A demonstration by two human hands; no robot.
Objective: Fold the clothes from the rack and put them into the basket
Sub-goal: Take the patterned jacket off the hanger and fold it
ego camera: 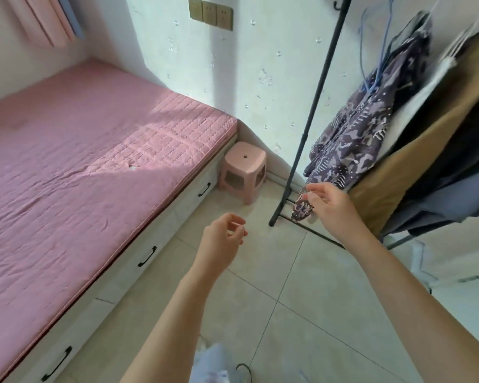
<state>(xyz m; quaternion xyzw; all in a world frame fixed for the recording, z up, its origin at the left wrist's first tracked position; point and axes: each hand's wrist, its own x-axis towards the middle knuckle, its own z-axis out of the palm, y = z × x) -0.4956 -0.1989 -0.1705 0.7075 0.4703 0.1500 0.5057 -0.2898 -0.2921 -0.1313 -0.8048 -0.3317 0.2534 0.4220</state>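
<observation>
The right hand (329, 208) reached out to the rack (315, 111) & pinched the low tip of a purple top (360, 128) between thumb & fingers. The pinched bit hung just under the hand, near the rack's bottom bar. The top had a pale pattern all over it. It hung from a blue hanger (382, 59) on the rack, up on the right side.

The left hand (224, 239) was in the air over the floor (274, 313), well apart from the top. Its fingers were loosely curled & it held nothing.

More clothes hung beside the purple top: a white one (415, 92), a tan one (415, 167), & dark ones further right, a bit blurry. The rack's black pole leaned up from the floor to the top of the view.

A bed (80, 150) w/ a pink cover was on the left. White drawers (150, 258) w/ black handles sat under it. A small pink stool (244, 170) stood at the end of the bed, next to the wall, between bed & rack. Pink curtains (47, 17) hung top left. Wall plugs (210, 12) were up high.

No basket could be seen here.
</observation>
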